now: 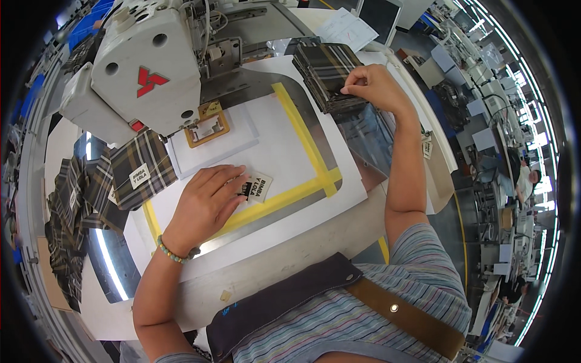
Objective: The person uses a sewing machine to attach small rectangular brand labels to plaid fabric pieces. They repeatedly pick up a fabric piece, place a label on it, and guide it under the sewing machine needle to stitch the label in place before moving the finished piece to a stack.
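1. The sewing machine [148, 66], white with a red mark on its head, stands at the far side of the surface [284, 266]; everything below is placed from it.
2. Just in front of the machine lies a white work sheet [284, 151] edged with yellow tape [302, 136].
3. Under the machine's needle end sits a small orange-brown frame clamp [207, 126] on the white sheet.
4. The left hand [206, 202] lies flat on the sheet, in front of the machine and nearer the person. Its fingertips [239, 181] press on a small white fabric label [257, 187] with dark print; the grip is loose and spread, pinning the label, not closed around it.
5. The label lies just inside the yellow tape's near corner, in front of the machine.
6. The right hand [378, 85] is to the right of the machine, resting on top of a stack of plaid fabric pieces [327, 72]. Its fingers curl narrowly and pinch the top piece at the stack's right edge.
7. To the left of and below the machine head lies a plaid piece with a label sewn on [142, 172], at the edge of a loose heap of more plaid pieces [69, 218].
8. A beaded bracelet [172, 253] circles the left wrist.
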Tool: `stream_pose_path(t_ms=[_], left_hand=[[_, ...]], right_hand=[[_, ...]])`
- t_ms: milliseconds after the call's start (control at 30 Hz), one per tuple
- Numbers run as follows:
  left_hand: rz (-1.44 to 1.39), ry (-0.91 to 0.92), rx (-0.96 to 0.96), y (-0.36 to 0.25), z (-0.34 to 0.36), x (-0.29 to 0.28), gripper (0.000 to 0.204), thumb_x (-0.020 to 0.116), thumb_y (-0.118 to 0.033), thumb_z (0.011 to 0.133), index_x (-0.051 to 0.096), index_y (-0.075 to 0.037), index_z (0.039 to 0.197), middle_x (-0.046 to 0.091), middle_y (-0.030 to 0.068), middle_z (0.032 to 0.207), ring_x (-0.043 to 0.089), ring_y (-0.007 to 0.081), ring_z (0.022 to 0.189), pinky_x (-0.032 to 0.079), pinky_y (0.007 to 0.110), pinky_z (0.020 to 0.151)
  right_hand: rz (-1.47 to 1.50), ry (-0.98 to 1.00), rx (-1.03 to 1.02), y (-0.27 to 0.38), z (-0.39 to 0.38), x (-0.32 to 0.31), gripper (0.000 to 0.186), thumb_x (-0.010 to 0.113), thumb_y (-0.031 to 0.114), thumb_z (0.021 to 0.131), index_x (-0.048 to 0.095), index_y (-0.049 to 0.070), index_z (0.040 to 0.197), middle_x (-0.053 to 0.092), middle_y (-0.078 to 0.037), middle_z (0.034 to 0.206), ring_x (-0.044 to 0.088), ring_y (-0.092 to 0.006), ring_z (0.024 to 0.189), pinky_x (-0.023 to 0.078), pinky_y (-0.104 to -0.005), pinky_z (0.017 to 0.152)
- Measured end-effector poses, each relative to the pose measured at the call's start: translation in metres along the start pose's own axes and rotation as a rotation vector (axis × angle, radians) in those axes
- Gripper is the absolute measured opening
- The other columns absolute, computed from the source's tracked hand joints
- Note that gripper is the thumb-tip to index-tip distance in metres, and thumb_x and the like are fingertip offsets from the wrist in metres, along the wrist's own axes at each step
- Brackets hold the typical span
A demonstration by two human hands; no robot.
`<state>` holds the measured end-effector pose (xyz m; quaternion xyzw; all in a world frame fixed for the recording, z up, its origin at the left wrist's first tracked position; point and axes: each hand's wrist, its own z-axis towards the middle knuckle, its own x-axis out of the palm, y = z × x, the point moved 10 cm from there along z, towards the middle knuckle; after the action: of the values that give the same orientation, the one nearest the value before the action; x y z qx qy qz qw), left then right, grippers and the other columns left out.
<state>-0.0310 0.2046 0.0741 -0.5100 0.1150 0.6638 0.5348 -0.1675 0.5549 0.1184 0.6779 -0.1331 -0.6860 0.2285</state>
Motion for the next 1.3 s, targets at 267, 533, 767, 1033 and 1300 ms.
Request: stream_pose_path(t_ms=[267, 533, 767, 1033, 1300], left_hand=[[-0.016, -0.013, 0.035, -0.004, 0.000, 0.001, 0.039, 0.083, -0.008, 0.086, 0.074, -0.003, 0.123, 0.073, 0.0124, 0.132, 0.069, 0.0337, 0.118, 0.057, 0.044, 0.100], [-0.001, -0.012, 0.057, -0.009, 0.001, -0.002, 0.037, 0.082, -0.009, 0.087, 0.074, -0.003, 0.123, 0.073, 0.0127, 0.131, 0.068, 0.0334, 0.118, 0.057, 0.043, 0.100], [0.022, -0.005, 0.053, -0.009, 0.000, -0.003, 0.040, 0.081, -0.012, 0.089, 0.072, -0.003, 0.127, 0.072, 0.0129, 0.131, 0.068, 0.0328, 0.118, 0.056, 0.043, 0.100], [0.051, -0.066, 0.029, -0.004, 0.000, -0.010, 0.037, 0.081, -0.011, 0.090, 0.072, -0.003, 0.125, 0.073, 0.0124, 0.128, 0.069, 0.0330, 0.115, 0.056, 0.043, 0.098], [0.057, -0.308, -0.273, 0.044, -0.014, -0.038, 0.021, 0.073, 0.001, 0.094, 0.077, -0.002, 0.115, 0.077, 0.0161, 0.114, 0.072, 0.0381, 0.107, 0.059, 0.044, 0.093]], right_hand=[[0.163, -0.221, 0.014, -0.009, 0.005, -0.020, 0.021, 0.083, 0.019, 0.092, 0.078, -0.001, 0.098, 0.072, -0.001, 0.079, 0.063, -0.0106, 0.074, 0.051, -0.0291, 0.071], [-0.042, -0.153, -0.034, -0.003, 0.029, -0.042, 0.028, 0.080, 0.026, 0.095, 0.072, 0.000, 0.089, 0.064, -0.005, 0.072, 0.052, -0.0136, 0.067, 0.043, -0.0339, 0.064], [-0.320, -0.375, -0.274, 0.092, 0.027, -0.008, 0.024, 0.064, 0.024, 0.100, 0.081, 0.008, 0.106, 0.078, -0.018, 0.103, 0.074, -0.0404, 0.102, 0.057, -0.0528, 0.090], [-0.447, -0.244, -0.738, 0.163, -0.020, 0.157, 0.014, 0.068, 0.012, 0.088, 0.079, 0.006, 0.094, 0.079, -0.013, 0.103, 0.075, -0.0308, 0.097, 0.062, -0.0429, 0.077], [-0.459, -0.209, -0.715, 0.168, -0.030, 0.164, 0.014, 0.074, 0.016, 0.087, 0.077, 0.005, 0.095, 0.078, -0.008, 0.106, 0.073, -0.0272, 0.097, 0.062, -0.0399, 0.079]])
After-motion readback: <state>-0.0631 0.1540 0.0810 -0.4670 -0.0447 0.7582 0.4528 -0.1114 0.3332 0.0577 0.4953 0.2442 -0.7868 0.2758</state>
